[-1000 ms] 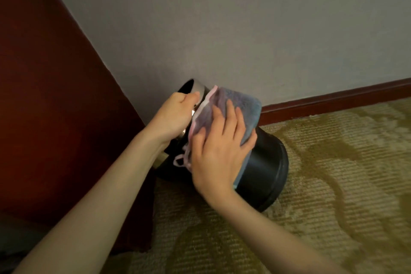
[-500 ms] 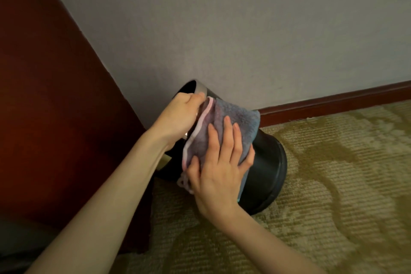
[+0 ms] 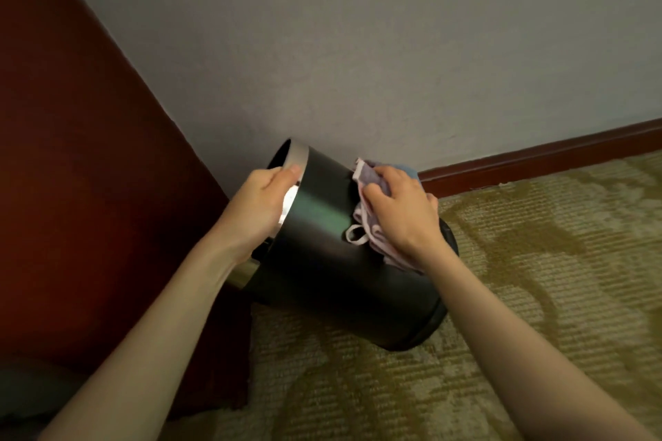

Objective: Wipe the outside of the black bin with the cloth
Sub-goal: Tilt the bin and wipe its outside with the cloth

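The black bin [image 3: 333, 254] is tilted on the carpet, its silver rim [image 3: 299, 157] pointing up and to the left, its base to the lower right. My left hand [image 3: 259, 206] grips the rim, thumb over the edge. My right hand [image 3: 401, 217] presses a bunched purple-blue cloth with pink trim [image 3: 369, 229] against the bin's upper right side, near its base. A pink loop of the cloth hangs down over the black wall. Much of the cloth is hidden under my hand.
A dark red wooden panel [image 3: 82, 172] rises close on the left, almost touching the bin. A grey wall [image 3: 358, 46] with a red-brown skirting board [image 3: 537, 161] stands right behind. Patterned olive carpet [image 3: 537, 279] stretches to the right and front.
My right hand has slid the cloth from the rim end toward the bin's base on the right, bunching it. The black side wall is now bare. My left hand keeps its hold on the rim.
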A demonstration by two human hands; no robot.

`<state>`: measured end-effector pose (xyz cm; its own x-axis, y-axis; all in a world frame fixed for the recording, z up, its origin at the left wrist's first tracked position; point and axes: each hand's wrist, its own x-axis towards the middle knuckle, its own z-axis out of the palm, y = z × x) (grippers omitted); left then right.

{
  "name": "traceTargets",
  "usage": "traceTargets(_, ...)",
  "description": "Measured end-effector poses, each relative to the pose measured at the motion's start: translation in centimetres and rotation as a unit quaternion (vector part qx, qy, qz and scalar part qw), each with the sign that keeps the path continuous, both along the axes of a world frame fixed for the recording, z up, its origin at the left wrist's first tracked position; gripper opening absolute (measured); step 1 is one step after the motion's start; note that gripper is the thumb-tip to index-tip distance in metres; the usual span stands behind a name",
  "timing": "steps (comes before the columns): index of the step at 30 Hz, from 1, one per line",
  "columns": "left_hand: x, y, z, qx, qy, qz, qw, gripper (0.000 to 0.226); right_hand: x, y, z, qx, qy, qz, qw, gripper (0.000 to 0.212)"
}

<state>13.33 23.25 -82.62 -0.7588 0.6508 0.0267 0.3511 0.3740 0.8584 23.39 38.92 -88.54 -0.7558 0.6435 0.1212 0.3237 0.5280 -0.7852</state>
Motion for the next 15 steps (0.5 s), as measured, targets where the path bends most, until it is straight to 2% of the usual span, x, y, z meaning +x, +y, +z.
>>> traceTargets(1,-0.4,-0.4,-0.1,0.000,0.006,0.015,1.000,0.051,0.1,0.3,-0.4,0.007,-0.010,-0.004,1.000,0.044)
traceTargets(4,-1.2,-1.4,-0.3,-0.007,0.012,0.051,0.999,0.044,0.8,1.4,-1.5,-0.009,-0.039,-0.024,0.999,0.036)
traceTargets(8,-1.5,-1.7,-0.3,-0.005,0.002,0.042,0.999,0.049,1.4,1.7,-1.8,-0.037,-0.037,-0.042,0.998,0.035)
traceTargets(12,-1.2,-1.9,-0.3,-0.011,0.005,0.038,0.999,0.058,1.9,-0.9,-2.3,0.015,-0.024,-0.100,0.995,0.029)
traceTargets(15,-1.5,-1.9,-0.3,-0.019,-0.002,0.069,0.997,0.050,2.2,-3.7,-2.3,0.069,-0.024,-0.119,0.990,0.039)
